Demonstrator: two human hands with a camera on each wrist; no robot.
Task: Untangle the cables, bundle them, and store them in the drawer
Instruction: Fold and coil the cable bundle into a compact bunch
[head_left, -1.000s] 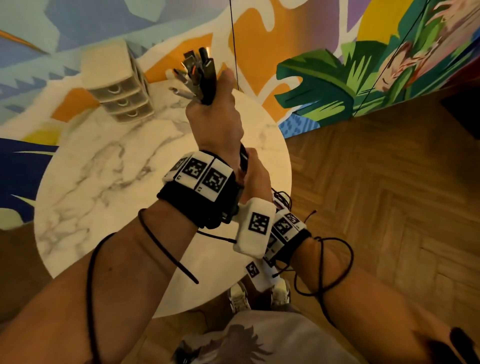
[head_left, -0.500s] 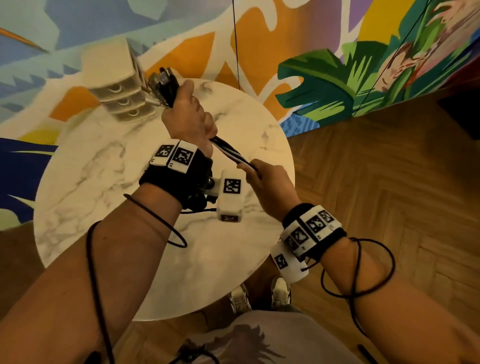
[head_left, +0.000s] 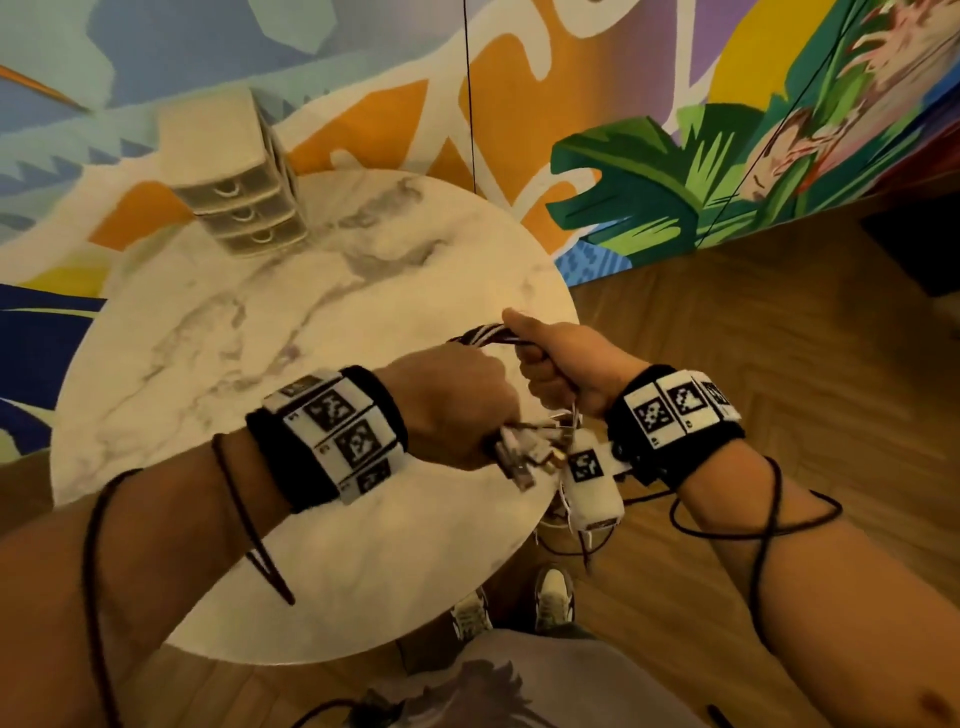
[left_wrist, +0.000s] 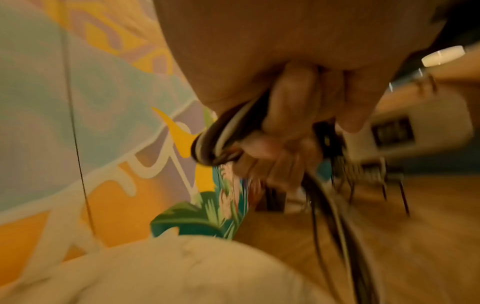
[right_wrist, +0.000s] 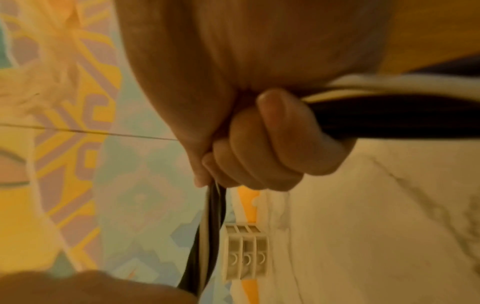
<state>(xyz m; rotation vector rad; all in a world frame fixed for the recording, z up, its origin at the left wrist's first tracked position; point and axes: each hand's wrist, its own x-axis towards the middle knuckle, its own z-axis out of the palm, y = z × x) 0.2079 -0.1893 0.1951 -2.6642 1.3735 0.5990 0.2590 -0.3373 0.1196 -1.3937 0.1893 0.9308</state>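
Both hands hold one bundle of black and white cables (head_left: 480, 335) over the right edge of the round marble table (head_left: 208, 364). My left hand (head_left: 457, 410) grips the bundle in a fist, and the metal plugs (head_left: 524, 452) stick out below it. My right hand (head_left: 561, 364) grips the same bundle just to the right, thumb up. The cables (left_wrist: 215, 142) bend in a loop at the left fingers. In the right wrist view the fingers (right_wrist: 272, 139) curl round the cables (right_wrist: 389, 115). The small three-drawer unit (head_left: 239, 182) stands at the table's far left, its drawers closed.
A painted mural wall (head_left: 675, 130) rises behind the table. Wooden parquet floor (head_left: 779, 338) lies to the right. My shoes (head_left: 550, 597) show under the table edge. Thin black leads run along both forearms. A thin black cord (head_left: 470, 93) hangs down the wall.
My left hand has swung from high near the drawer unit down to the table's right edge, so the plugs now point downward. My right hand has stayed on the bundle, now folded between the hands.
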